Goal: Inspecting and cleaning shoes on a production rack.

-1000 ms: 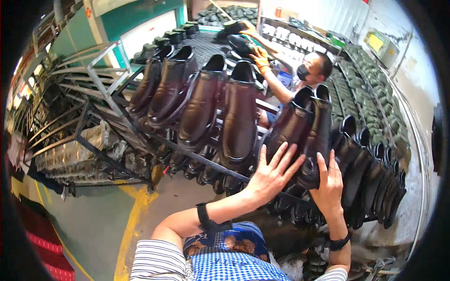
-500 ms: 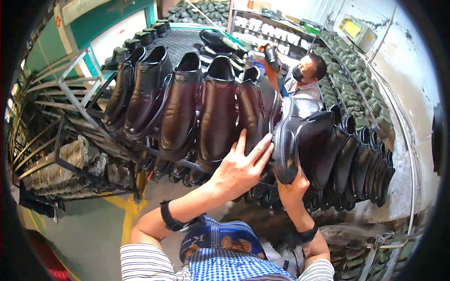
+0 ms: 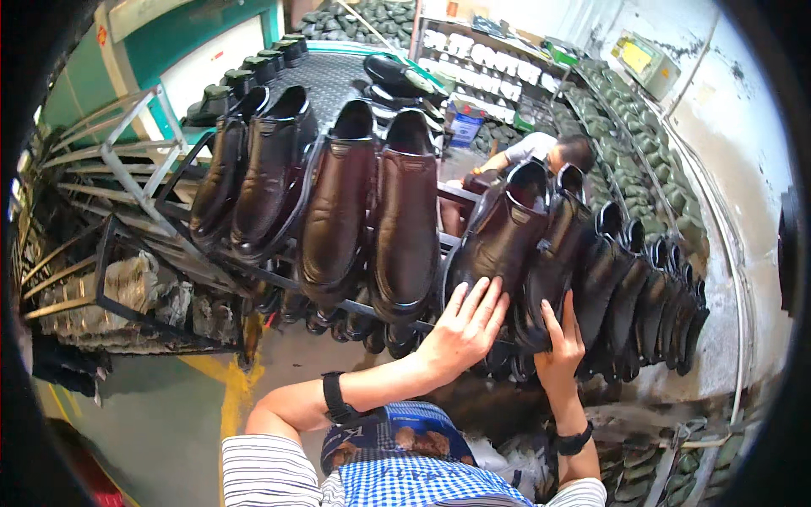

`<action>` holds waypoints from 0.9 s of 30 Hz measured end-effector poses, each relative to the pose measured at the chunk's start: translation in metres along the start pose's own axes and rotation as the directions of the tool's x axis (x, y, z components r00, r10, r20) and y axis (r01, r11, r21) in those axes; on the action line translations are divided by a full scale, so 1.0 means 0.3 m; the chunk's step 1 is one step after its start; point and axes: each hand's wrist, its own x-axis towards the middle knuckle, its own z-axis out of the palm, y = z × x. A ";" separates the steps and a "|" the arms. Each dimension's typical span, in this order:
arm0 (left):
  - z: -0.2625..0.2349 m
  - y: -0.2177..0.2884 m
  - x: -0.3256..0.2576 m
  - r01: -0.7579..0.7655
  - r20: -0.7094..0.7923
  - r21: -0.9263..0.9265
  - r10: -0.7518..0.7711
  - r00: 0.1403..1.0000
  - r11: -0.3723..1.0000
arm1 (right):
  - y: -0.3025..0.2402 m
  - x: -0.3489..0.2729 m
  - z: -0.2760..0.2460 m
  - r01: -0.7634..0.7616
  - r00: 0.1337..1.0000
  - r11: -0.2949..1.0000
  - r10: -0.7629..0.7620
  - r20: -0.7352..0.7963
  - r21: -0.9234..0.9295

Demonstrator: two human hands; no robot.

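Note:
My left hand [image 3: 465,331] lies with its fingers stretched over the toe of a black slip-on shoe [image 3: 505,232] on the rack. To its right, my right hand [image 3: 561,351] rests against the toe of a neighbouring black shoe [image 3: 553,262], two fingers pointing up along it and the thumb side hidden by the shoe. Left of my hands stand two shiny dark slip-ons, a left one [image 3: 338,220] and a right one [image 3: 405,228], with a gap between them and the shoe under my left hand.
More black shoes [image 3: 659,296] line the rack to the right. A metal frame [image 3: 135,182] stands at left. Beyond the rack a person [image 3: 541,156] bends down. A textured work table [image 3: 329,80] holds shoes; shelves of shoe forms [image 3: 650,144] line the wall.
The shoe held tilted on its side now sits toe-down on the rack beside its neighbour. Both hands have shifted right. The person beyond has bent lower.

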 end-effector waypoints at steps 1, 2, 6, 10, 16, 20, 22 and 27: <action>-0.006 -0.005 0.001 -0.010 -0.003 0.029 0.010 1.000 1.000 | -0.005 0.000 0.009 0.004 0.999 1.000 -0.003 -0.054 0.012; -0.022 -0.009 0.004 -0.007 -0.003 0.031 0.007 1.000 0.999 | -0.004 -0.007 0.017 0.006 0.999 1.000 -0.005 -0.054 0.015; -0.075 -0.071 0.007 -0.037 0.062 0.020 0.036 0.997 0.999 | -0.037 -0.027 0.059 -0.042 0.996 0.995 0.049 -0.074 0.094; -0.126 -0.123 -0.008 0.039 0.151 -0.011 -0.037 0.988 0.999 | -0.068 0.001 0.089 -0.066 0.998 0.976 0.070 -0.009 0.209; -0.104 -0.105 -0.018 -0.032 0.172 0.060 0.021 0.985 0.998 | -0.011 -0.023 0.032 0.069 0.990 0.996 -0.062 0.126 -0.054; -0.155 -0.118 0.031 -0.066 0.192 0.063 0.053 0.980 0.996 | -0.043 -0.015 0.045 0.083 0.991 0.995 -0.077 0.107 -0.052; -0.137 -0.117 0.014 -0.091 0.185 0.094 0.072 0.980 0.991 | -0.093 -0.031 0.066 0.021 0.991 0.998 -0.013 0.132 -0.059; -0.134 -0.136 -0.048 0.009 0.199 -0.003 -0.008 0.980 1.000 | -0.067 -0.043 -0.026 -0.118 0.984 0.943 0.069 0.165 0.312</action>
